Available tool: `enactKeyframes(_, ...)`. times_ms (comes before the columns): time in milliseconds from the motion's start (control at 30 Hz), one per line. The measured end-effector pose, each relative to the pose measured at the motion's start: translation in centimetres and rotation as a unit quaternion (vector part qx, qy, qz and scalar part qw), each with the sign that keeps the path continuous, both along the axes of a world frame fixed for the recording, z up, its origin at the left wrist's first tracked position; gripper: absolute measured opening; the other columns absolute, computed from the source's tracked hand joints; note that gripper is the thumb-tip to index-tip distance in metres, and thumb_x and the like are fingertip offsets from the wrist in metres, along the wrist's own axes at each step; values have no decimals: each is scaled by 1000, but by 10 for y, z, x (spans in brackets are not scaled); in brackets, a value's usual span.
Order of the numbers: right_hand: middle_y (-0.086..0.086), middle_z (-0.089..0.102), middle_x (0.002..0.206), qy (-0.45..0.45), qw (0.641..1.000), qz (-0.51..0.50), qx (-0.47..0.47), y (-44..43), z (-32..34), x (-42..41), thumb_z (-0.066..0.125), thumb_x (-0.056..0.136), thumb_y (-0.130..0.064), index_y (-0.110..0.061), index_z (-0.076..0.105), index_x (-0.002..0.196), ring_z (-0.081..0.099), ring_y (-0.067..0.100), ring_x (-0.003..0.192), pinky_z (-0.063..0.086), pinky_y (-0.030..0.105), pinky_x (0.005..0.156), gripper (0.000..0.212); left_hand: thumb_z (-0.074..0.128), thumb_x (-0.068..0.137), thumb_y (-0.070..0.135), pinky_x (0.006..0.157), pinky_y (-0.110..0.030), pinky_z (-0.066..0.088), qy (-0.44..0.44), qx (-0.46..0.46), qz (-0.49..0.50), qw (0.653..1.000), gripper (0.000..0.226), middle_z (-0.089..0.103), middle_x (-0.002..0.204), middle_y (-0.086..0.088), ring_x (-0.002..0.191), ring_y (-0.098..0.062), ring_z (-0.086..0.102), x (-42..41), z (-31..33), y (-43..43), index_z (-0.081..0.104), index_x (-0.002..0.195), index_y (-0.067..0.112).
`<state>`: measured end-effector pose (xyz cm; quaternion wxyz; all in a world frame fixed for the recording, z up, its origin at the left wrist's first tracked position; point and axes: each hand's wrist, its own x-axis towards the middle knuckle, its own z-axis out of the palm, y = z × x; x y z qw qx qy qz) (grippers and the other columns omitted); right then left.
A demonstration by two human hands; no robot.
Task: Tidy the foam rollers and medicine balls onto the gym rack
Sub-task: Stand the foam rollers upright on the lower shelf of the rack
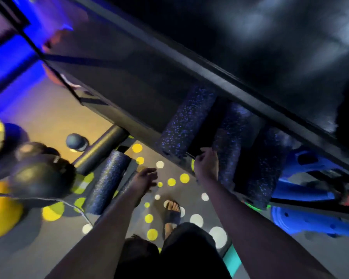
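The empty, open left hand (146, 178) hangs just right of the speckled dark-blue foam roller (107, 182), which lies on the floor (48, 248) pointing toward the black gym rack (189, 63), while the farther right hand (207, 164), blurred at the shelf edge, may be curled, though I cannot tell.

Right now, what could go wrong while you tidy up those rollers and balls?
The rollers on the floor lie near the sandalled foot; stepping on one might make it roll and cause a fall. A thin cable runs across the floor beside the balls, so a foot could catch on it. The rollers on the rack lie end-out beside the right hand; a knock might send one onto bare toes.
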<state>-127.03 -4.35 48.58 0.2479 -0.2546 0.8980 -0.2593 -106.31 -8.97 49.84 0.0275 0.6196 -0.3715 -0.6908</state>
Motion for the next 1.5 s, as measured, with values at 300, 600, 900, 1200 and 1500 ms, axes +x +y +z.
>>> enactKeyframes(300,15,53,132,-129,958,238,98,-47,-29,223,59,92,-17,-11,59,126,53,33,123,40,35,105,34,65,82,33,68,-33,45,-96,-27,174,980,35,68,98,-14,79,-27,60,216,17,-5,65,116,22)
enactKeyframes(600,20,62,122,-152,953,110,238,-12,-177,385,66,90,-19,-1,59,120,58,36,119,42,36,96,36,52,100,0,52,-19,44,-87,19,106,990,28,63,83,-7,60,-10,57,386,-136,8,60,117,21)
enactKeyframes(900,22,63,129,-243,927,-101,268,15,-342,502,63,90,-34,-4,61,126,61,37,116,48,38,91,47,55,99,1,60,-7,46,-67,40,4,997,31,68,108,-12,86,-13,59,437,-285,-24,61,128,8)
enactKeyframes(1200,6,61,136,-331,906,-197,175,52,-540,471,86,69,-52,-4,52,142,58,21,127,48,13,87,93,56,96,52,94,-18,47,-85,40,-125,988,35,68,104,3,101,-14,66,385,-521,-1,65,112,22)
enactKeyframes(1500,-1,73,123,-472,845,-242,73,76,-596,464,96,59,-40,-19,67,130,69,19,115,52,47,103,80,41,79,87,122,-57,22,-113,144,-4,983,100,25,165,-6,152,-32,23,371,-591,15,26,156,25)
